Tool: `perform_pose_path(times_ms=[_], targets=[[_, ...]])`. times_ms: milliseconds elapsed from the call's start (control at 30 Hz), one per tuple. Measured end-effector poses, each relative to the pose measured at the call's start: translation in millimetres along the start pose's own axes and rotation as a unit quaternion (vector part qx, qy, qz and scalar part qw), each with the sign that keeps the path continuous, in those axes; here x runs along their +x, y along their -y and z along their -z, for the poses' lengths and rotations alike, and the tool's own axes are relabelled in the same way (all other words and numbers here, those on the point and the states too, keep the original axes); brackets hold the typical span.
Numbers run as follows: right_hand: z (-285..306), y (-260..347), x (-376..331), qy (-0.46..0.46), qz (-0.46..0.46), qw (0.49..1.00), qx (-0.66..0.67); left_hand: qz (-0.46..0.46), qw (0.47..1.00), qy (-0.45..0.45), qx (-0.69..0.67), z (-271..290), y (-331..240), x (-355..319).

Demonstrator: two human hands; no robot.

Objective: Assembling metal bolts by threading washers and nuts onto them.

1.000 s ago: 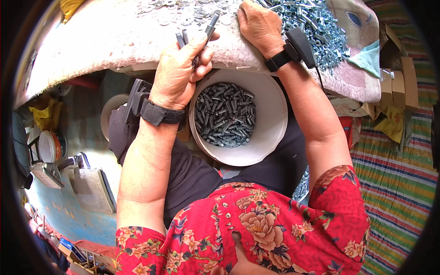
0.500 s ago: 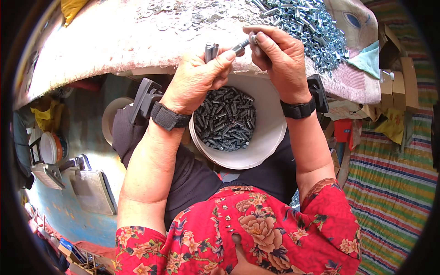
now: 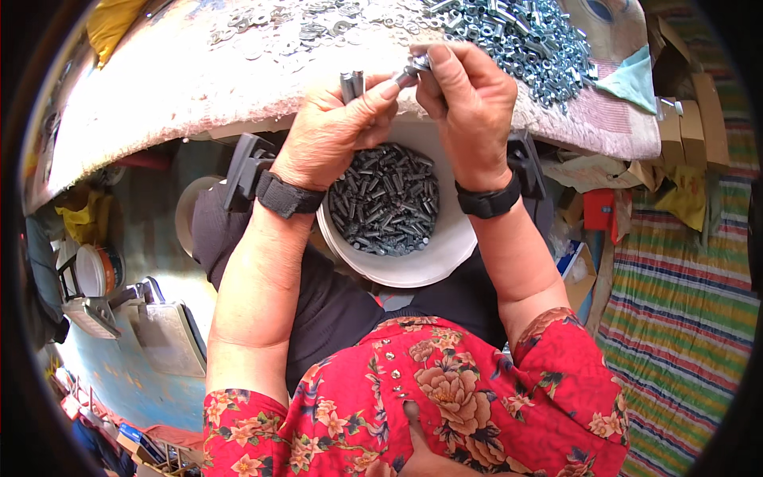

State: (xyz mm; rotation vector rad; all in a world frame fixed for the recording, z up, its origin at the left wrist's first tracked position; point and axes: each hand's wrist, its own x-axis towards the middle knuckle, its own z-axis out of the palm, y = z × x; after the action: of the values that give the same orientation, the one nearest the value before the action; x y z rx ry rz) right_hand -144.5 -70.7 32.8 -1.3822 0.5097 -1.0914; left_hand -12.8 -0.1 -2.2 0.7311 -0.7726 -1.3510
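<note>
My left hand [image 3: 332, 131] is closed round several metal expansion bolts. The ends of two bolts [image 3: 351, 86] stick up above its fingers, and another bolt [image 3: 406, 78] is pinched at the thumb tip, pointing to the right. My right hand [image 3: 470, 91] is closed on a small metal nut or washer [image 3: 420, 63] at that bolt's far end; which of the two I cannot tell. Below both hands stands a white bucket [image 3: 405, 274], partly filled with dark metal bolts [image 3: 383, 199]. The hands are above the front edge of the cloth-covered table [image 3: 183, 95].
Flat washers [image 3: 318, 25] lie scattered at the back of the table. Right of them is a heap of nuts and short metal sleeves [image 3: 517, 48], with a light blue cloth [image 3: 629, 83] beside it. Cardboard boxes [image 3: 691, 127] stand at the right, by a striped sheet [image 3: 683, 310].
The nut or washer in my right hand has come closer to the bolt in my left, and the bare thread between them no longer shows. Both hands sit slightly further left in view.
</note>
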Motion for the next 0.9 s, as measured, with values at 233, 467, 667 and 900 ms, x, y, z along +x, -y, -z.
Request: perform_pose_path(times_ms=[233, 467, 667, 900], targets=[[-7, -11, -1, -0.007, 0.001, 0.991, -0.132, 0.022, 0.997, -0.049, -0.063, 0, 1, -8], [-1, -37, 101, 0.102, 0.186, 0.855, -0.474, -0.026, 0.986, -0.116, -0.121, 16, -18, -11], [-26, -76, 141, 0.100, 0.179, 0.748, -0.632, -0.024, 0.982, -0.147, -0.118, 20, -20, -11], [-14, -59, 132, 0.148, 0.125, 0.822, -0.536, -0.009, 0.982, -0.127, -0.137, 25, -22, -14]])
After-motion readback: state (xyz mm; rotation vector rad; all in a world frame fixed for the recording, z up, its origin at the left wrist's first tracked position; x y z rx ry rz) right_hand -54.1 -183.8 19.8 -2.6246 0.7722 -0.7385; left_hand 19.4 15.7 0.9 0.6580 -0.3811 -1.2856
